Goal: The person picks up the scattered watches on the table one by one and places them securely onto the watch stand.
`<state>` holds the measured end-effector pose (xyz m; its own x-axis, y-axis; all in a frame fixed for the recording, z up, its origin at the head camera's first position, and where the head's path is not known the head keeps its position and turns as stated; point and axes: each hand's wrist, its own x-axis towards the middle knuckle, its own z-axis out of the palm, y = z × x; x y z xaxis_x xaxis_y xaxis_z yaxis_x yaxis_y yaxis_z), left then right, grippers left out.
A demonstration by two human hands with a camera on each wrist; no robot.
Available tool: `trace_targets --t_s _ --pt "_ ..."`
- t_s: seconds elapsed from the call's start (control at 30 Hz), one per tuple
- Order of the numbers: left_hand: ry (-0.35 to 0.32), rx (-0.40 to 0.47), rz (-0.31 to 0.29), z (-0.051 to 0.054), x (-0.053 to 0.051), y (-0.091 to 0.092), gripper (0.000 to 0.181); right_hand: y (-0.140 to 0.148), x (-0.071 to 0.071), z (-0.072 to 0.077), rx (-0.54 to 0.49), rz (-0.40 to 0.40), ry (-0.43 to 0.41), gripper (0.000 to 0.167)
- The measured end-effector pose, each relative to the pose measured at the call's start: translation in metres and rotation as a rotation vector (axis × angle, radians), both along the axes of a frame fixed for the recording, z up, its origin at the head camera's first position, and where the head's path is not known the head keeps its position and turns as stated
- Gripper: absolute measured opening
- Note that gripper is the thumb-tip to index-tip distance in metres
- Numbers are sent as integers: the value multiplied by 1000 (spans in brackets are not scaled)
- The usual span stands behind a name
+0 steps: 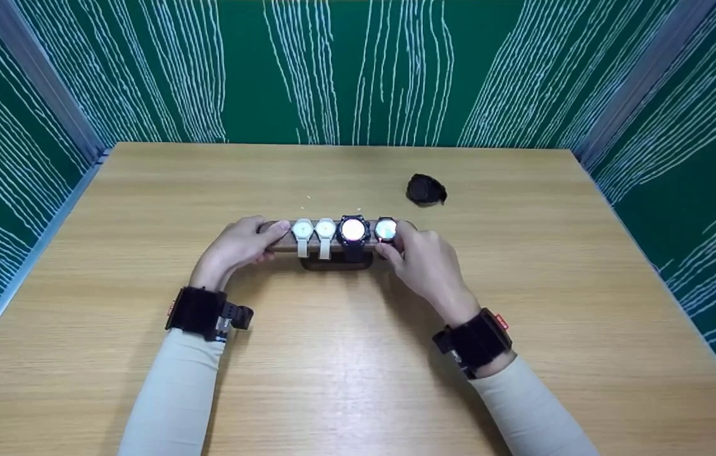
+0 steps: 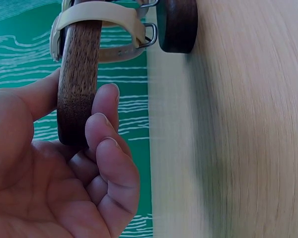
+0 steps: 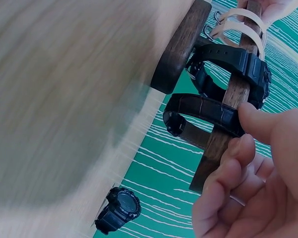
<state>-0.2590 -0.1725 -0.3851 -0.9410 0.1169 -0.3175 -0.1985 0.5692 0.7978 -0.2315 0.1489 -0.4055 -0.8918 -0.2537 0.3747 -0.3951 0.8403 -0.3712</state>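
A dark wooden watch stand (image 1: 280, 244), its crossbar raised over a base (image 1: 335, 263), stands mid-table. Two watches with cream straps, one a white watch (image 1: 302, 229) and beside it another white watch (image 1: 325, 228), hang on the bar. To their right are a chunky black watch (image 1: 352, 229) and a watch with a dark brown leather strap (image 3: 208, 109). My left hand (image 1: 237, 246) grips the bar's left end, thumb on one side and fingers curled round the other. At the right end, my right hand (image 1: 427, 263) pinches the leather-strapped watch, its thumb against the strap.
Behind the stand, to the right, a black digital watch (image 1: 426, 190) lies on the wooden table (image 1: 345, 367). A few tiny white specks lie near the stand. Green walls (image 1: 395, 69) with white lines enclose the table at the back and sides.
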Motion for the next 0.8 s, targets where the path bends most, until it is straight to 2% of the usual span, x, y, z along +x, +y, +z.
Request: trace_targets --t_s 0.2,0.47,0.63,0.8 --pt "23 -5 -3 0 -1 0 45 0 0 0 -14 1 18 35" --pt "13 -10 -8 0 0 -1 45 3 -1 2 -3 22 -33 35" --pt "31 -26 -17 0 0 0 45 12 -2 10 10 77 -132 31" --pt "82 -76 -33 0 0 -1 46 30 -4 25 -35 111 -294 13"
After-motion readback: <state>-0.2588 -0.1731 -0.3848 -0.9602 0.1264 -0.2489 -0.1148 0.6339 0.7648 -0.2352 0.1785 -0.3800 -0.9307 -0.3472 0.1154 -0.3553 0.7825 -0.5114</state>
